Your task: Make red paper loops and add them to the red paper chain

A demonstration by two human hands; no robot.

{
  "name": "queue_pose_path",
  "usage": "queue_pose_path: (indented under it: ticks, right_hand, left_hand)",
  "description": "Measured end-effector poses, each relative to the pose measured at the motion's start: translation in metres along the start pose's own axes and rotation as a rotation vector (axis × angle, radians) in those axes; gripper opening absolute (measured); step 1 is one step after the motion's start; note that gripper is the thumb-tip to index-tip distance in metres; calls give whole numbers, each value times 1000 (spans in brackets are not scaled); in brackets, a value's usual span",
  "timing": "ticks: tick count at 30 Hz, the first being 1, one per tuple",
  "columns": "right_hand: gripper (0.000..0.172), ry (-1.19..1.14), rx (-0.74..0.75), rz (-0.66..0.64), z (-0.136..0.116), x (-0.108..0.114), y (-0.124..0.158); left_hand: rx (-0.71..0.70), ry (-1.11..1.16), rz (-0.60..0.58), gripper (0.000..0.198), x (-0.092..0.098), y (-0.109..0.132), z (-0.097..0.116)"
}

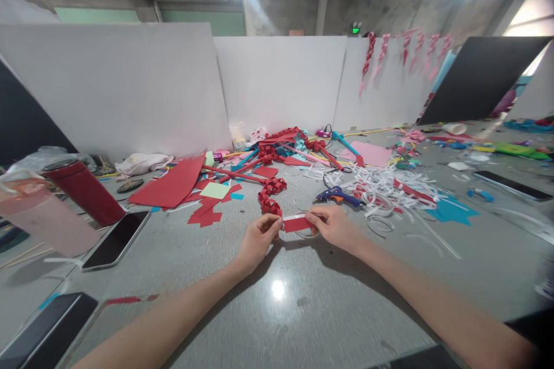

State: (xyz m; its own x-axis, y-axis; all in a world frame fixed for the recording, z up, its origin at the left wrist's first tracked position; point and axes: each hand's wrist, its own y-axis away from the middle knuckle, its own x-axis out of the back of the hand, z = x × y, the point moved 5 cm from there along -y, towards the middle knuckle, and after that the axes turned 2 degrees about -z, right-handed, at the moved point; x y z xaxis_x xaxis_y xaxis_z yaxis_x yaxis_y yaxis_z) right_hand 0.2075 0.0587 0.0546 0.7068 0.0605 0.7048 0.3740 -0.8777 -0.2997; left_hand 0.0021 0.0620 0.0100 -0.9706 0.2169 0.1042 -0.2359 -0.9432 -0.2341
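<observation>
Head view, left hand [261, 237] and right hand [335, 227], each grip was clamped on one end of a strip [296, 224], which spanned between them over the surface [242, 317], chain [273, 186] and glue gun [335, 194] lay just beyond.

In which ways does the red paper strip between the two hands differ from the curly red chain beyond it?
The red paper strip is nearly flat; the curly red chain winds in loops. The strip is held by the left hand and right hand, while the chain rests on the table. Both are red.
</observation>
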Motion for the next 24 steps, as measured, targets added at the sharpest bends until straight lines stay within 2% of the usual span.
queue_pose_path:
  ticks: [8,10,12,15,16,19,24]
  right_hand:
    - [41,44,-5,-32,6,-4,-1]
    - [35,67,-4,-36,7,-6,-1]
    - [24,112,19,47,4,-6,-1]
    - [31,189,87,250,-9,-5,5]
    - [29,185,110,274,-14,-7,7]
    - [17,75,146,222,-30,-17,13]
    - [16,-5,137,145,-44,-30,19]
  left_hand:
    - [2,-11,-10,29,-2,3,3]
    - [-2,-29,-7,28,-2,4,3]
    - [-9,-55,20,27,-1,4,3]
    - [-37,-88,98,27,4,3,3]
    - [-57,-102,120,26,5,4,3]
    - [-142,-170,136,23,5,6,8]
    - [-247,-296,65,20,-2,15,18]
